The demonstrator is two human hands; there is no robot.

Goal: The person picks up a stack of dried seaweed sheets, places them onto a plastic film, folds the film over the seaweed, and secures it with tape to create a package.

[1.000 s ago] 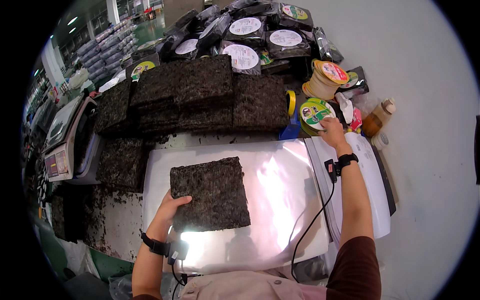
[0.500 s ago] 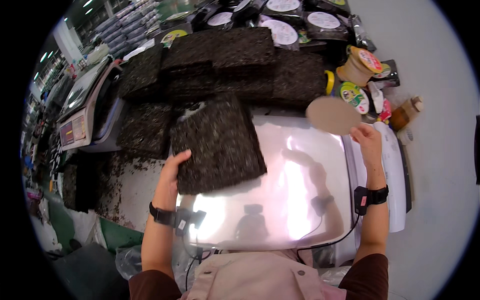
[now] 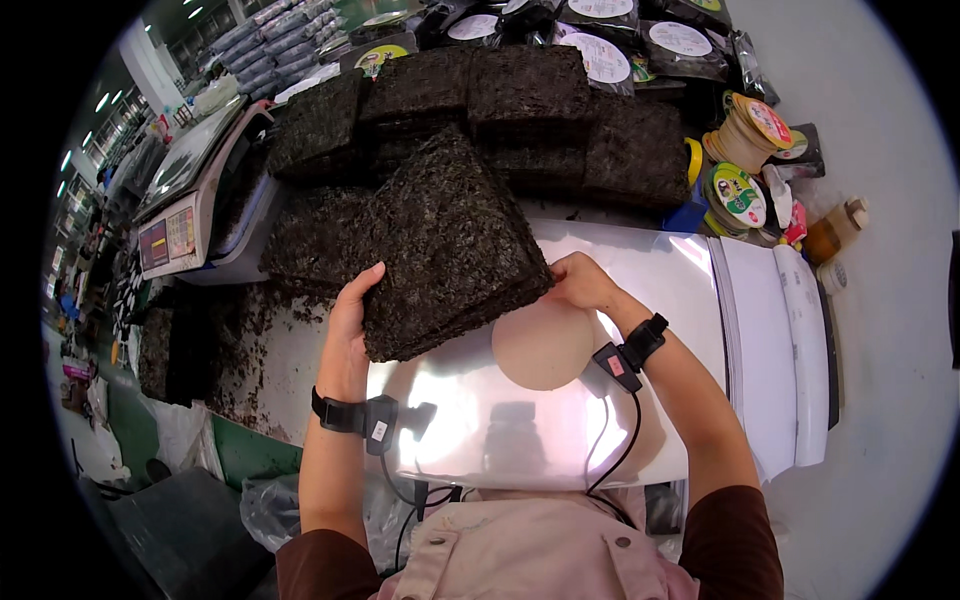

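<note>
Left hand (image 3: 347, 320) has a solid grip on the near-left edge of a dark square stack (image 3: 450, 240) of pressed sheets, thumb on top, and the stack sits tilted, held up over the shiny clear sheet (image 3: 655, 285). Right hand (image 3: 588, 285) is at the stack's right corner, fingers bent, but honestly can't tell if it's actually pinching it. There's a plain beige disc (image 3: 543, 348) just under that hand; no telling whether it's lying flat or being held.

Progress-wise, looks pretty early for this one: the stack's bare, no wrap and no disc on the side that shows. Same deal with the bare stacks (image 3: 530, 90) lined up behind it. The ones that look done are the glossy black packs (image 3: 685, 60) piled at the back, round labels on. More discs (image 3: 738, 195) with green prints sit off to the right.
</note>
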